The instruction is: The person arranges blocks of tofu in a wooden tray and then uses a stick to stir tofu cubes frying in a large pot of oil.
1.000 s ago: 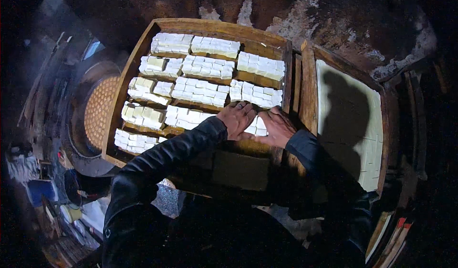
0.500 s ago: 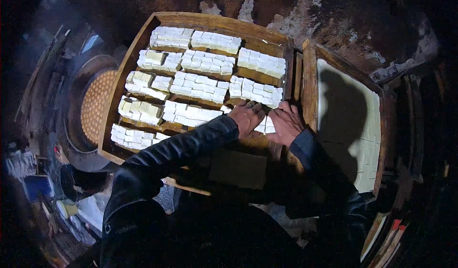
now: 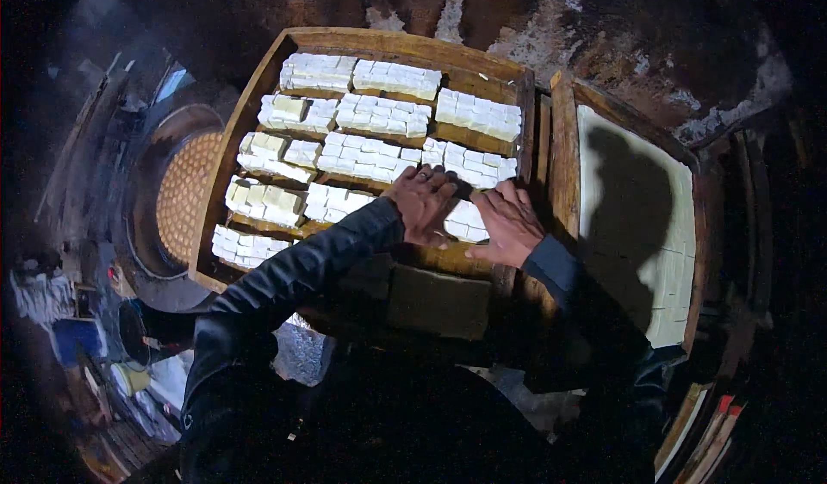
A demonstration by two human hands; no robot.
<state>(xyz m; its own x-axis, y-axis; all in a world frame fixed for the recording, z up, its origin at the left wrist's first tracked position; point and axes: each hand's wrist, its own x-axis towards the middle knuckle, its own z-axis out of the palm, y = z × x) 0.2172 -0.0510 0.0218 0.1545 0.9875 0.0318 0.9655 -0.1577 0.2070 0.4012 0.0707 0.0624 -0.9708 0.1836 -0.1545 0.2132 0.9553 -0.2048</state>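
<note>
White blocks that look like tofu stand in several groups in a large wooden tray (image 3: 482, 71). In the front right of the tray lies a small group of blocks (image 3: 466, 221), with my hands at its two ends. My left hand (image 3: 422, 207) is at the left end, palm down with fingers spread, and partly hides what lies beneath. At the right end my right hand (image 3: 508, 224) has its thumb and fingers apart, close to the blocks; its exact contact is hidden. Another group of blocks (image 3: 469, 164) sits just beyond my hands.
On the right a second wooden frame (image 3: 564, 157) holds a pale, scored slab (image 3: 680, 226), partly in shadow. A round pan (image 3: 185, 195) with a brown dimpled surface stands at the left. Wooden sticks (image 3: 706, 437) lean at the lower right.
My hands have drawn apart, the left one shifting left, and more of the blocks between them shows. The whole view has shifted slightly.
</note>
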